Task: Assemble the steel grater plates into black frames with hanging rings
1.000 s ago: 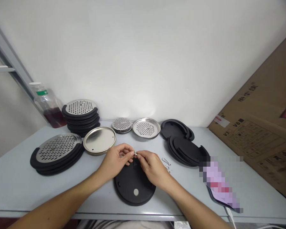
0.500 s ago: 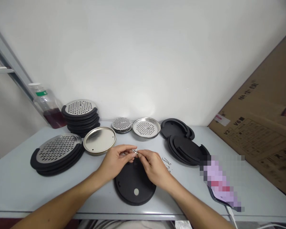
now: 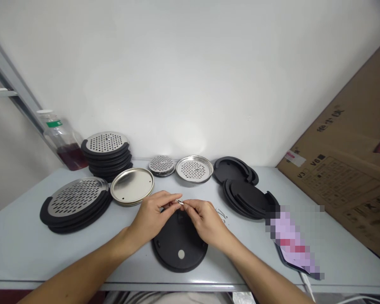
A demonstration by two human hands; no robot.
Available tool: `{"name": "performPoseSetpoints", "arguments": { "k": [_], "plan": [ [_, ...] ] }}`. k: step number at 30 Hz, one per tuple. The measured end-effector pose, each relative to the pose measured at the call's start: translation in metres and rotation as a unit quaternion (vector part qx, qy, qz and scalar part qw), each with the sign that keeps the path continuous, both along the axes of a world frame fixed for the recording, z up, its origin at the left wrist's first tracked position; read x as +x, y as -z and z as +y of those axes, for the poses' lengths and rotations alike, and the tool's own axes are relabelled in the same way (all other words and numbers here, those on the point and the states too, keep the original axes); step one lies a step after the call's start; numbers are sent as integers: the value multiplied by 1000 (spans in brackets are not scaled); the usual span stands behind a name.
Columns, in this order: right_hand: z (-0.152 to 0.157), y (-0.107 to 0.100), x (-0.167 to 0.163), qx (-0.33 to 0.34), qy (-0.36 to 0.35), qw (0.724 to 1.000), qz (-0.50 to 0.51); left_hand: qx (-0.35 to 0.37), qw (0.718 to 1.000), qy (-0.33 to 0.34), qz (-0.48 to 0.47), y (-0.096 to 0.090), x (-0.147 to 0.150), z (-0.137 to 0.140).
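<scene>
Between my fingertips is a small shiny metal piece (image 3: 180, 202), too small to make out its exact kind. My left hand (image 3: 153, 215) is closed in a pinch on its left side. From the right, my right hand (image 3: 205, 217) pinches it with thumb and forefinger. Just below them a round black plate (image 3: 174, 245) lies on the table, with a pale round spot near its front edge and a slot at its left. My fingers and wrists cover part of its far edge. Several thin bent wire pieces (image 3: 222, 215) lie right of my right hand, partly hidden.
Perforated metal discs in black holders stand in a tall stack (image 3: 107, 145) and a lower stack (image 3: 77, 202) at left. Metal lids (image 3: 133, 185), a perforated dish (image 3: 194, 169) and black holders (image 3: 250, 200) lie farther back. A bottle (image 3: 65, 141), phone (image 3: 296, 249) and carton (image 3: 345, 152) flank them.
Both hands stay at nearly the same place, still pinching the small metal piece, which has turned slightly. The view has shifted very little.
</scene>
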State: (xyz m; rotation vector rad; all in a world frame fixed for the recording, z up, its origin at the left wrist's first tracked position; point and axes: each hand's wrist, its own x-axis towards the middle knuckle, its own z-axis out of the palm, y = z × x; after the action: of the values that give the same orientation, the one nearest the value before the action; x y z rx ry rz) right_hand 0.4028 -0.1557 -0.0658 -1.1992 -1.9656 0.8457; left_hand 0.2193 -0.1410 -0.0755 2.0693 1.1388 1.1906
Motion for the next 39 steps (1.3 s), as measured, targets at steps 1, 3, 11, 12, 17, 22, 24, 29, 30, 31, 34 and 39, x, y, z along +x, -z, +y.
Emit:
{"name": "performPoseSetpoints", "arguments": {
  "k": [1, 3, 11, 12, 17, 22, 24, 29, 30, 31, 34, 39],
  "plan": [
    [0, 0, 1, -4, 1, 1000, 4, 1, 1000, -4, 2, 0, -1, 1],
    [1, 0, 1, -9, 6, 1000, 7, -8, 1000, -7, 0, 0, -3, 3],
    [3, 1, 0, -7, 18, 999, 25, -155, 985, 30, -76, 2, -5, 9],
    [3, 1, 0, -7, 23, 999, 26, -161, 983, 25, -86, 3, -5, 9],
    [2, 2, -2, 26, 47, 999, 10, -196, 974, 7, -111, 0, -4, 8],
    [0, 4, -5, 44, 28, 999, 3, -215, 969, 34, -114, -3, -2, 4],
    [0, 6, -6, 38, 37, 999, -12, -180, 978, 21, -103, -4, -2, 3],
    [3, 10, -3, 41, 108, 993, -26, -16, 1000, -23, -4, -8, -5, 2],
    [3, 10, -2, 42, 112, 993, -18, -2, 1000, -19, 4, -9, -5, 2],
    [2, 10, -2, 42, 108, 993, -7, 7, 1000, -10, 8, -9, -5, 2],
    [0, 7, -2, 45, 65, 996, 49, 33, 999, 26, 17, -8, -4, 0],
    [0, 7, -3, 4, -41, 988, 146, 52, 998, 38, 11, -4, -2, -1]
  ]
}}
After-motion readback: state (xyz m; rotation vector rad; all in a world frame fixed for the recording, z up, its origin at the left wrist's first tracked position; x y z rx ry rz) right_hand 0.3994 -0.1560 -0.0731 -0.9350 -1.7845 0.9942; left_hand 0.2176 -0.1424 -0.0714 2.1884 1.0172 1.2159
